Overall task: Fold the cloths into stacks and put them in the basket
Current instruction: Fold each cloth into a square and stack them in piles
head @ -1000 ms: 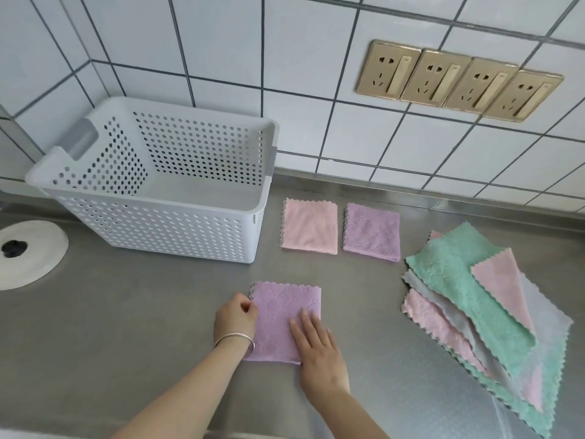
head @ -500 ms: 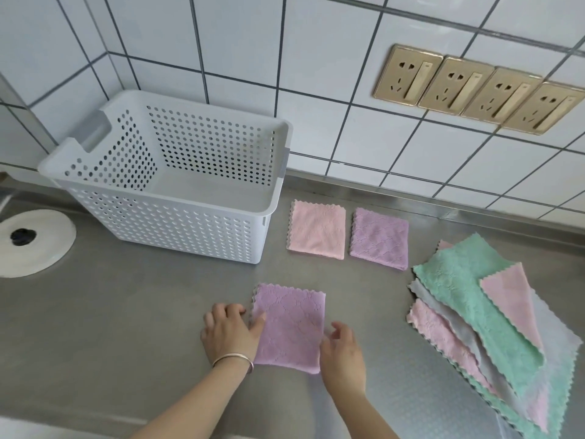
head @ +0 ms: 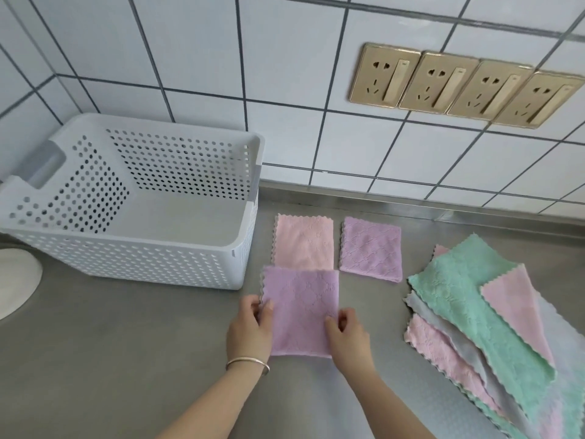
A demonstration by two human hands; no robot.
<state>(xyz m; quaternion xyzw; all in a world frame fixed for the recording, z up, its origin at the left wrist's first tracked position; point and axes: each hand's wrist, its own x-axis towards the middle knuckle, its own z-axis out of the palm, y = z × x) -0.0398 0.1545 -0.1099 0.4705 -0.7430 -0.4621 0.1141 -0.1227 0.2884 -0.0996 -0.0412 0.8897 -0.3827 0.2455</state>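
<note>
A folded purple cloth (head: pixel 300 308) is held just above the steel counter, its far edge overlapping the near edge of a folded pink cloth (head: pixel 304 240). My left hand (head: pixel 251 327) pinches its left edge and my right hand (head: pixel 348 334) pinches its right edge. A second folded purple cloth (head: pixel 372 248) lies beside the pink one. To the left stands the white perforated basket (head: pixel 152 261), with nothing inside. A loose pile of unfolded cloths (head: pixel 474 318) in green, pink and grey lies at the right.
A white round disc (head: pixel 15 286) sits at the counter's left edge. The tiled wall with several gold sockets (head: pixel 459 85) rises behind the counter. Bare steel counter (head: pixel 110 359) lies in front of the basket.
Both hands took the purple cloth by its side edges and moved it away from me, toward the folded pink cloth. Earlier the right hand lay flat on it.
</note>
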